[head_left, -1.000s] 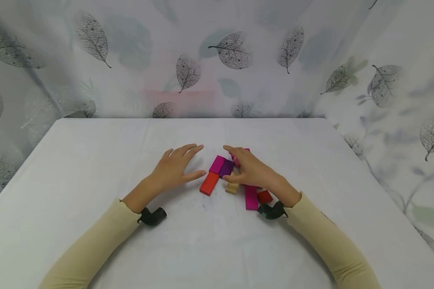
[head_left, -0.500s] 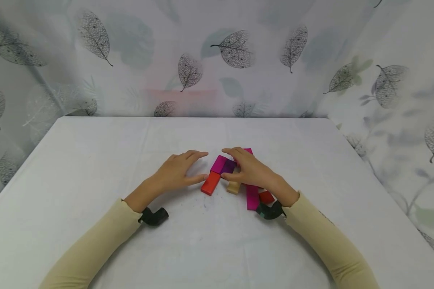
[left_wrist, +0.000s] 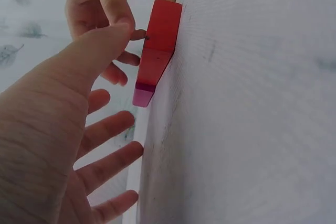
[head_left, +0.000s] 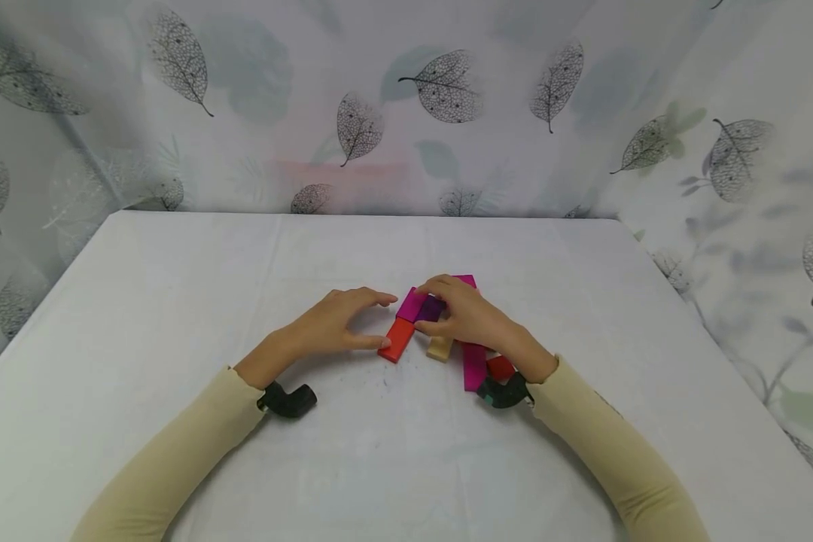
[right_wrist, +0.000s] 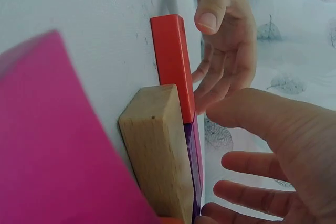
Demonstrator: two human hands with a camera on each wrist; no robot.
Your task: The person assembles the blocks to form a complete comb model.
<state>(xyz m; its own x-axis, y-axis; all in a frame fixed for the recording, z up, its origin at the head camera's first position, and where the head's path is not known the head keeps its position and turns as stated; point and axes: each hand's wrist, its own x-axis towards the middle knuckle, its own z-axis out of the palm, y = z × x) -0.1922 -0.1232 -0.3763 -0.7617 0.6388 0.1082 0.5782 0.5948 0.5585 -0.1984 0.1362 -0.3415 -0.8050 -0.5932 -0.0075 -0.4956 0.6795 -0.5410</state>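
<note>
My left hand (head_left: 332, 322) is spread just left of several wooden blocks, its thumb tip overlapping the red block (head_left: 396, 342) in the head view. Beyond that block lie a magenta block (head_left: 410, 305) and a purple block (head_left: 429, 310), end to end or side by side with it. My right hand (head_left: 473, 315) hovers over the group with parted, slightly bent fingers, its thumb and index finger near the purple block. Beneath it, a plain wood block (right_wrist: 152, 140) shows in the right wrist view. Neither hand grips anything.
By the right wrist lie a long magenta block (head_left: 473, 369) and a smaller red block (head_left: 499, 367); more blocks are partly hidden under the right hand. The white table (head_left: 210, 263) ends at a leaf-printed curtain (head_left: 257, 143).
My left hand has moved right and slightly toward me, bringing its thumb to the red block. My right hand has barely shifted; the blocks keep their arrangement while the head view tilts slightly.
</note>
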